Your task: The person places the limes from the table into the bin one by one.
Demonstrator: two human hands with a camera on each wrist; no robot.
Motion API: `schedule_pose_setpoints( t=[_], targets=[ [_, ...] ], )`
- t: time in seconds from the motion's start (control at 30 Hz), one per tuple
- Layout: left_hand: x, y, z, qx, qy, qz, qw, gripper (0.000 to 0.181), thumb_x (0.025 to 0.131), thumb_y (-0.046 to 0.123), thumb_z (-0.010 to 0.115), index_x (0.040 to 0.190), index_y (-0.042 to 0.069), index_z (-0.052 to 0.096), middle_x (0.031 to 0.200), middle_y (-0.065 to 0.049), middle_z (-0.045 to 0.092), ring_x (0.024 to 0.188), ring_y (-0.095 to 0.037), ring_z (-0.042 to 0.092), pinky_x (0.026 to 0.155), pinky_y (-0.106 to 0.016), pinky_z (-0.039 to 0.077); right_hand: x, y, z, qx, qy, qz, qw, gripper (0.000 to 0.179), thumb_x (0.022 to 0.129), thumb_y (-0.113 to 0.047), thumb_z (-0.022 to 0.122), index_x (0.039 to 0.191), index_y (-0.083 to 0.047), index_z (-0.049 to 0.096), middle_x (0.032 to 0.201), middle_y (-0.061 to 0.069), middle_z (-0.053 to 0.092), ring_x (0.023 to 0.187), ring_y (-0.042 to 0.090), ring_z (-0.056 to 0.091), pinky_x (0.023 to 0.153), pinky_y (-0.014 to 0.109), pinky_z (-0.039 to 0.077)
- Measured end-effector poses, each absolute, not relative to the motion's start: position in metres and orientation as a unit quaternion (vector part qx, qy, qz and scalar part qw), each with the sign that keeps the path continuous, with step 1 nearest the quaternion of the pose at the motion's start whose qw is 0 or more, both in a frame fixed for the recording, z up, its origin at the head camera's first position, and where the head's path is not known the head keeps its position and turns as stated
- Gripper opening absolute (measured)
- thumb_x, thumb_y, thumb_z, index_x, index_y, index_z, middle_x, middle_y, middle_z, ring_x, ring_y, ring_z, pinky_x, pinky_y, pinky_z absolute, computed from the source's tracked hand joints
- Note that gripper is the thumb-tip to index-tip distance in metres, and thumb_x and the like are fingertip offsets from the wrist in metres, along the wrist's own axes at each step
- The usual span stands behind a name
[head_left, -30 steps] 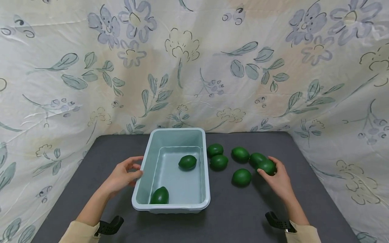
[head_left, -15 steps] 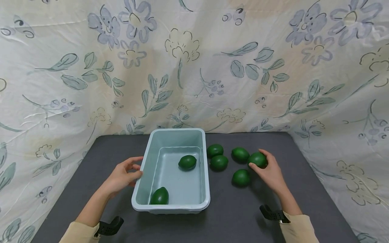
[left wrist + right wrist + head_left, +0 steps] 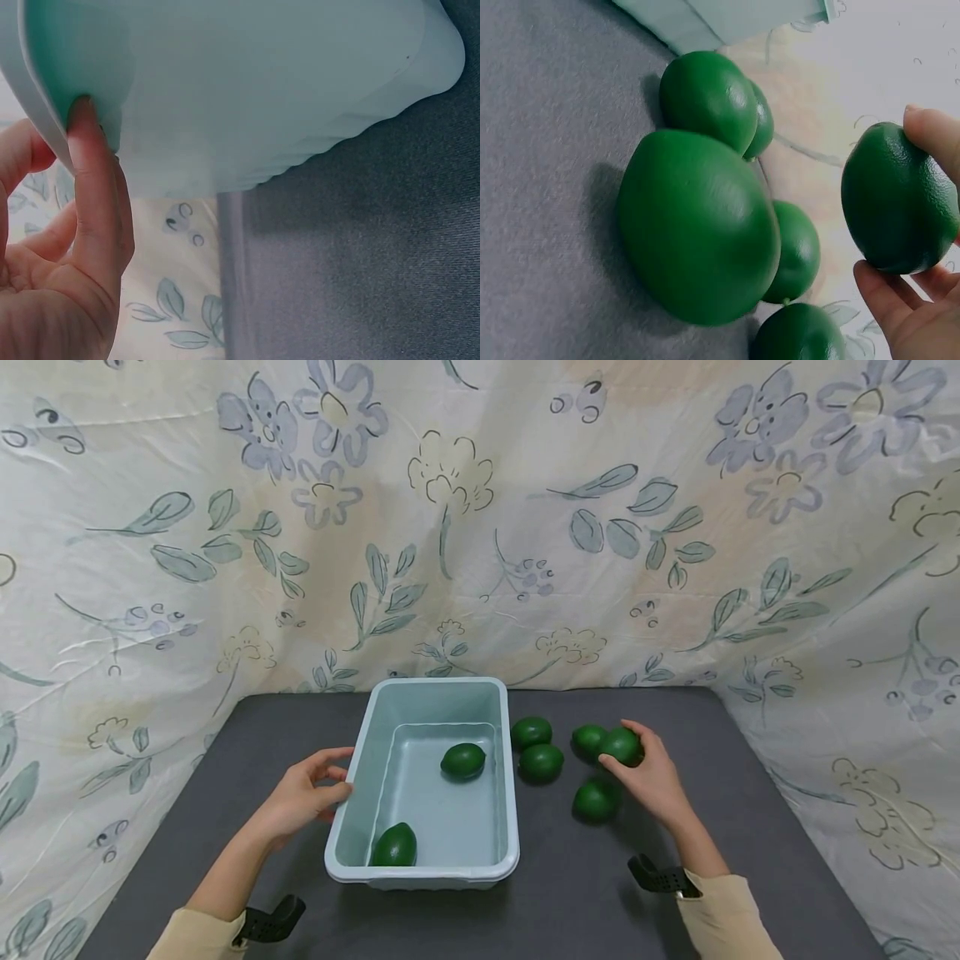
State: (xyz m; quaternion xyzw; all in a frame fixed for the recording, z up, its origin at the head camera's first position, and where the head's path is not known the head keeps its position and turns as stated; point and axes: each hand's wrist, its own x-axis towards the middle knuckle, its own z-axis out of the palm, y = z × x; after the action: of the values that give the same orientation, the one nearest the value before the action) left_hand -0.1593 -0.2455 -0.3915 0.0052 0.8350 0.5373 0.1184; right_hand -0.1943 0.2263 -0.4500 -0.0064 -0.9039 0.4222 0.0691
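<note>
A dark green lime (image 3: pixel 622 747) is held up in my right hand (image 3: pixel 660 777), thumb on one side and fingers on the other. The right wrist view shows that lime (image 3: pixel 900 199) raised off the table. My left hand (image 3: pixel 303 793) holds the left rim of a pale blue-green plastic bin (image 3: pixel 513 827). In the left wrist view its thumb (image 3: pixel 88 150) lies against the outer wall under the lip. Two limes rest inside the bin, one lime (image 3: pixel 462 762) towards the back and another lime (image 3: pixel 394 844) in the front left corner.
Right of the bin, on the dark grey table (image 3: pixel 570 893), lie a lime (image 3: pixel 532 733), a lime (image 3: pixel 542 763), a lime (image 3: pixel 588 740) and a lime (image 3: pixel 597 801). Another lime (image 3: pixel 799 334) is hidden in the head view. A floral cloth (image 3: pixel 480 568) hangs behind.
My right hand has lifted the lime and carried it leftwards and slightly back, over the other limes. The left hand and the bin have stayed in place.
</note>
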Motion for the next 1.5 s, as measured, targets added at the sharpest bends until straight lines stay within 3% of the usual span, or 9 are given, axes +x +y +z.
schedule_pose_setpoints(
  t=[1.03, 1.5],
  targets=[
    [-0.16, -0.245, -0.39, 0.0, 0.835, 0.538, 0.119, 0.056, 0.085, 0.009, 0.06, 0.137, 0.008, 0.037, 0.105, -0.019, 0.055, 0.079, -0.022, 0.062, 0.063, -0.039, 0.055, -0.221, 0.181, -0.397, 0.092, -0.896, 0.423, 0.098, 0.073, 0.08, -0.033, 0.07, 0.14, -0.013, 0.034, 0.134, 0.017, 0.037, 0.102, 0.029, 0.049, 0.079, 0.042, 0.044],
    [-0.159, -0.244, -0.391, -0.008, 0.839, 0.531, 0.119, 0.056, 0.085, 0.009, 0.06, 0.137, 0.009, 0.037, 0.106, -0.018, 0.055, 0.08, -0.021, 0.063, 0.063, -0.038, 0.055, -0.23, 0.148, -0.376, 0.143, -0.882, 0.441, 0.082, 0.07, 0.081, -0.028, 0.07, 0.14, -0.011, 0.034, 0.138, 0.014, 0.035, 0.105, 0.028, 0.05, 0.079, 0.041, 0.046]
  ],
)
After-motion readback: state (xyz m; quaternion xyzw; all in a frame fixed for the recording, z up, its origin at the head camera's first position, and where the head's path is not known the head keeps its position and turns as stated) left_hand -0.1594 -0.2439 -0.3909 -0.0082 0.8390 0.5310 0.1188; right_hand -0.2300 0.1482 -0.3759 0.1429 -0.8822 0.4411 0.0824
